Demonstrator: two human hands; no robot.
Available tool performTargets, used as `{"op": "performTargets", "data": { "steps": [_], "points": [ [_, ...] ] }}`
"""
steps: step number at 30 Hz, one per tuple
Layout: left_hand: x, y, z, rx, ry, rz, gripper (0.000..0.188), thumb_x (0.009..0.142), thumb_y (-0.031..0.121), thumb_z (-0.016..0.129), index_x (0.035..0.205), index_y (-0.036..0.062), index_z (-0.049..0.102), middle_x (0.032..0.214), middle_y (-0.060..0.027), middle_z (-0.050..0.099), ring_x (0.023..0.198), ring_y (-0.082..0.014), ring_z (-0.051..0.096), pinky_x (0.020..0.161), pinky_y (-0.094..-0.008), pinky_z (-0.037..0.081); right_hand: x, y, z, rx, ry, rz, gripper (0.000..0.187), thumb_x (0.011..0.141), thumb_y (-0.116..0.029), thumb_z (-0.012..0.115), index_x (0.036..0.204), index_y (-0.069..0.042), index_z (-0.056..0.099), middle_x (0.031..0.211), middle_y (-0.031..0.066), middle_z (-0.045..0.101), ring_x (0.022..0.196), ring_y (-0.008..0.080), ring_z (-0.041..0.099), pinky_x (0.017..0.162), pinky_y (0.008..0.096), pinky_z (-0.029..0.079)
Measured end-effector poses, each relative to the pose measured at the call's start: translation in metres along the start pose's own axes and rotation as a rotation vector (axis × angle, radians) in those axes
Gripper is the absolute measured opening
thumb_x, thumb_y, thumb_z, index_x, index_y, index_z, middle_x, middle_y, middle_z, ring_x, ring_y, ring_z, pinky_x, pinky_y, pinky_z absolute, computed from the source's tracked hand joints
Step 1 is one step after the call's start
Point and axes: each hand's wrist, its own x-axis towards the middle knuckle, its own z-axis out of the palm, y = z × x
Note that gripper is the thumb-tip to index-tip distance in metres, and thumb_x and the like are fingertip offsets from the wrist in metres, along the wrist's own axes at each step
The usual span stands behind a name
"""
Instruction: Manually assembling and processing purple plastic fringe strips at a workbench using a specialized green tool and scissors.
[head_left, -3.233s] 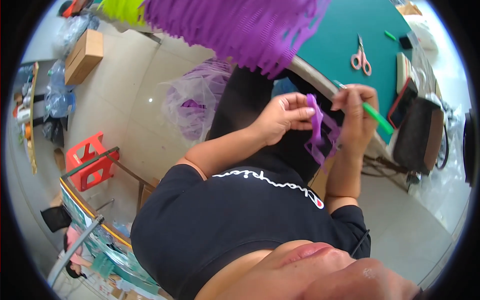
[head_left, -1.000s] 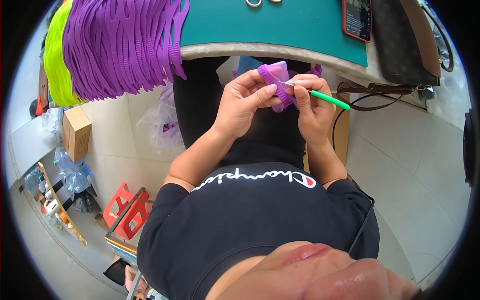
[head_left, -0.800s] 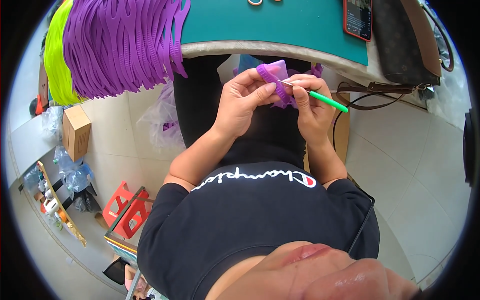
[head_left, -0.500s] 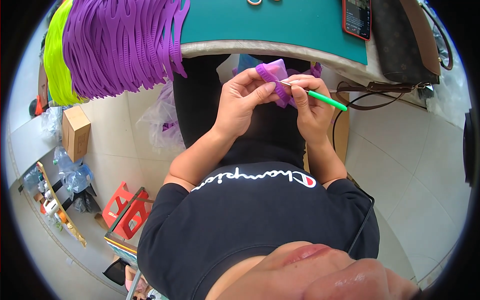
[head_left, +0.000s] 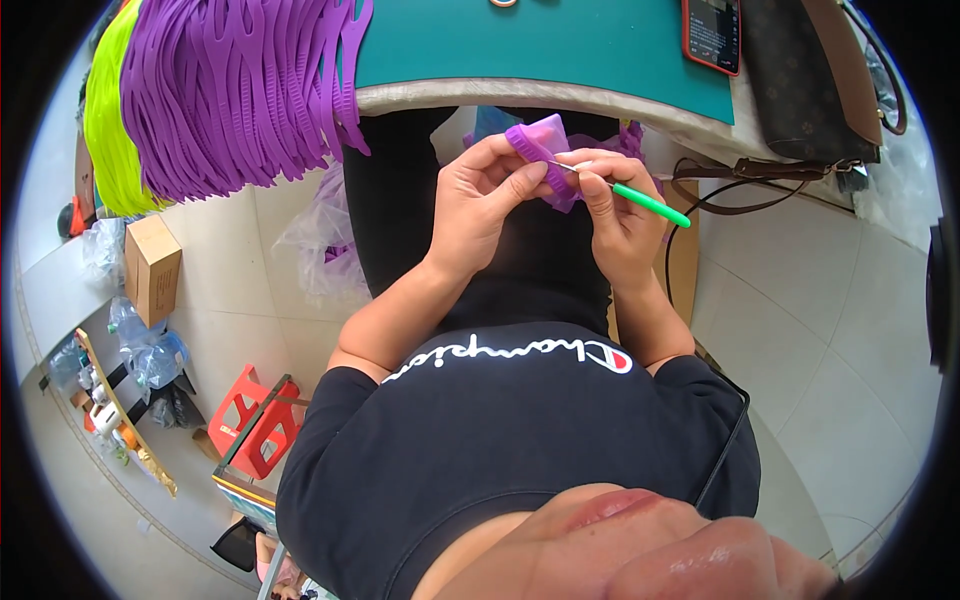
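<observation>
Pinched in my left hand [head_left: 468,215] is a soft purple rubber piece [head_left: 541,140] with a ribbed rim and a thinner, translucent part. My right hand [head_left: 625,225] is closed around a slim trimming tool [head_left: 652,205] with a bright green handle. The tool's thin metal tip points left and meets the piece, near my left thumb. Both hands are close together over my lap, just short of the table edge. My right fingertips reach the piece's right side, and whether they also grip it is hard to tell.
On the green-topped table [head_left: 560,50], purple rubber straps [head_left: 240,90] and yellow-green ones [head_left: 105,120] hang over the left edge. A phone [head_left: 712,35] and brown bag [head_left: 810,80] lie right. Leftward on the floor are a carton [head_left: 152,270] and red stool [head_left: 262,425].
Hands, purple piece and tool keep almost the same pose, shifted very slightly left. The view has moved a little, so less of the orange-and-white loops at the table's far side shows.
</observation>
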Motion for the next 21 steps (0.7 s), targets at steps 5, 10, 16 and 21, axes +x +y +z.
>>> {"op": "performTargets", "data": {
  "steps": [5,10,16,21],
  "points": [
    [0.001,-0.008,-0.005,0.118,-0.001,0.082,0.025,0.088,0.0,0.063,0.112,-0.0043,0.06,0.092,-0.009,0.066,0.082,-0.0149,0.065,0.077,-0.0278,0.054,0.002,0.004,-0.002,-0.151,-0.044,-0.1,0.01,0.094,-0.007,0.058,0.1,0.001,0.058,0.103,0.0173,0.066,0.089,0.0176,0.063,0.079,0.0274,0.05],
    [-0.002,-0.004,-0.008,0.196,-0.005,0.01,0.027,0.087,0.0,0.064,0.114,-0.004,0.06,0.093,-0.0081,0.065,0.083,-0.0134,0.064,0.077,-0.0267,0.054,0.003,0.018,0.001,-0.475,0.054,-0.335,0.006,0.086,-0.001,0.064,0.092,-0.001,0.062,0.097,0.0171,0.068,0.083,0.0235,0.067,0.072,0.0315,0.054],
    [-0.01,0.019,-0.029,0.075,-0.269,-0.584,0.037,0.082,0.004,0.069,0.117,-0.0029,0.06,0.089,-0.0057,0.065,0.076,-0.0122,0.064,0.073,-0.025,0.053,0.019,0.032,-0.056,-0.541,0.439,-0.418,0.01,0.096,-0.004,0.05,0.1,0.005,0.055,0.1,0.019,0.067,0.081,0.0208,0.068,0.071,0.0294,0.058],
    [-0.024,0.024,-0.057,0.156,-0.416,-0.74,0.035,0.079,0.0,0.07,0.113,-0.0054,0.062,0.087,-0.0066,0.066,0.072,-0.0118,0.063,0.069,-0.0243,0.052,0.022,0.018,-0.118,-0.788,0.612,-0.513,0.013,0.097,-0.008,0.05,0.1,0.004,0.053,0.098,0.0194,0.068,0.075,0.0226,0.069,0.068,0.0292,0.059]
  ]
}}
